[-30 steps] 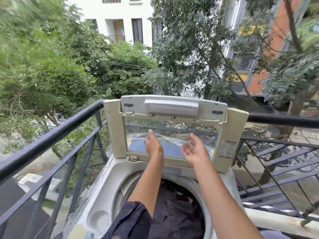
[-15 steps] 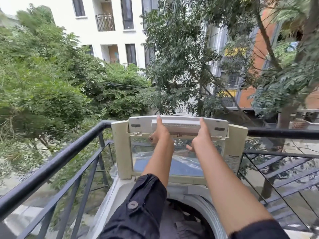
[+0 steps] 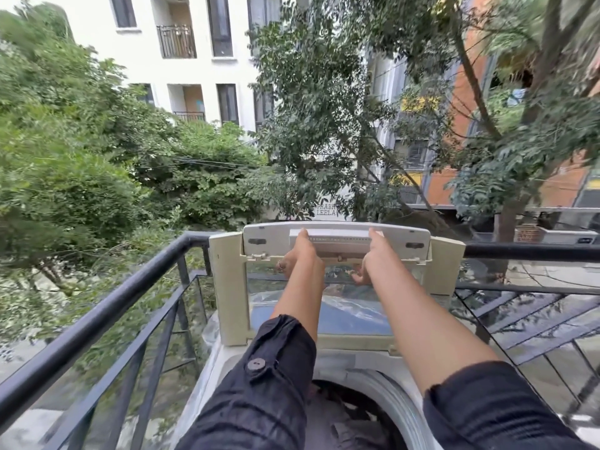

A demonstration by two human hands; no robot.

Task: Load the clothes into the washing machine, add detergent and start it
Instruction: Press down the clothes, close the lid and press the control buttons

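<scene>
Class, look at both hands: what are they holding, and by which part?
Both the left hand and right hand grip the raised washing machine lid at the handle along its top edge.

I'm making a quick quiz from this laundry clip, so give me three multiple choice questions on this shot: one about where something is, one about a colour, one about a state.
1. Where are both hands?
A. on the handle at the top of the raised lid
B. inside the drum
C. on the railing

2. What colour are the sleeves?
A. white
B. dark navy
C. red

3. What state is the washing machine lid in?
A. shut flat
B. removed
C. standing open, upright

Answers:
1. A, the left hand and right hand grip the ends of the handle on the lid.
2. B, the left sleeve and right sleeve are both dark navy.
3. C, the lid stands upright behind the open drum, with dark clothes visible inside.
</scene>
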